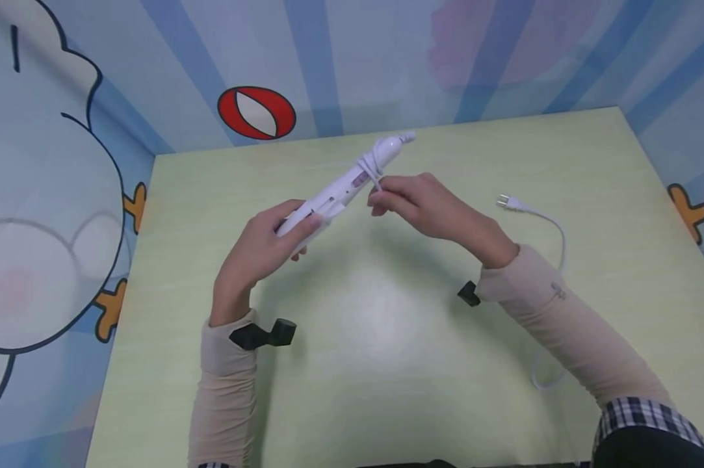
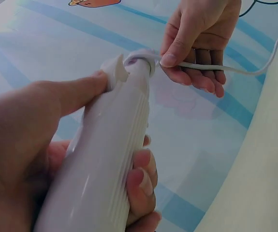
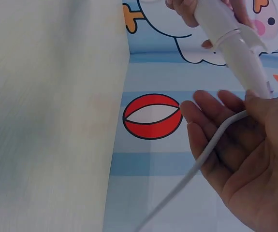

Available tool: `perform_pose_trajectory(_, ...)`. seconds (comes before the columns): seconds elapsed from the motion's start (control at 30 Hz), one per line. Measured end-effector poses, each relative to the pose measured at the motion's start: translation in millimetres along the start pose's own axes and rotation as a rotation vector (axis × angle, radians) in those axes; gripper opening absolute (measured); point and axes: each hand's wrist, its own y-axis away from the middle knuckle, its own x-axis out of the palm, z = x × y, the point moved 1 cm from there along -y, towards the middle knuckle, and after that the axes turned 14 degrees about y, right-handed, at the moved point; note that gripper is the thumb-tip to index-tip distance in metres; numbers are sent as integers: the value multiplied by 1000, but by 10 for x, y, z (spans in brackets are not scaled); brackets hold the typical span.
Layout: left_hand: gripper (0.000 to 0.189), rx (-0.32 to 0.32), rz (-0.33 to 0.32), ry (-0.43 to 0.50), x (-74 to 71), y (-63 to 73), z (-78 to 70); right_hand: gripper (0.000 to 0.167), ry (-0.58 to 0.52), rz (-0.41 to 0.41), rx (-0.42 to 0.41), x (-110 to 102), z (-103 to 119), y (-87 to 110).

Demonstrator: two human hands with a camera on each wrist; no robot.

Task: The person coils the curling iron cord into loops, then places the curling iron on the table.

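A white, wand-shaped hair curling iron is held aloft over the table, tilted with its cord end up and to the right. My left hand grips its lower part, the thumb lying along the top, as the left wrist view also shows. Near the upper end, the white power cord is wound around the body. My right hand pinches this cord between thumb and forefinger, close to the iron. In the right wrist view the cord runs down across the palm, the other fingers loosely bent.
The cord's two-pin plug lies on the pale table right of my right hand, its cable passing under the right forearm. A cartoon-printed wall stands behind the table and continues along both sides.
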Motion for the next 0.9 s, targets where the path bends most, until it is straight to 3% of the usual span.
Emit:
perform_pose_trajectory(0.17, 41, 64, 101, 31, -40, 51, -36, 22, -59, 61, -65, -17, -45, -9)
perform_pose_trajectory(0.3, 34, 87, 183, 26, -69, 82, -59, 18, -125, 176, -105, -59, -110, -17)
perform_pose_trajectory(0.47, 32, 75, 248, 8, -91, 104, -80, 22, -98, 306, -50, -154, -127, -4)
perform_pose_trajectory(0.57, 30, 63, 280, -7, -100, 121, -107, 19, -55, 320, -33, -206, -111, 18)
perform_pose_trajectory(0.67, 28, 47, 326, -30, -105, 148, -147, 17, -75, 325, -95, -260, -97, 31)
perform_pose_trajectory(0.73, 27, 28, 362, -39, -103, 169, -179, 25, -128, 358, -126, -294, -96, 28)
perform_pose_trajectory(0.8, 26, 7, 401, -51, -94, 187, -210, 23, -161, 421, -103, -318, -92, 12)
perform_pose_trajectory(0.9, 25, -28, 448, -68, -65, 199, -245, 18, -113, 503, -51, -339, -99, -11)
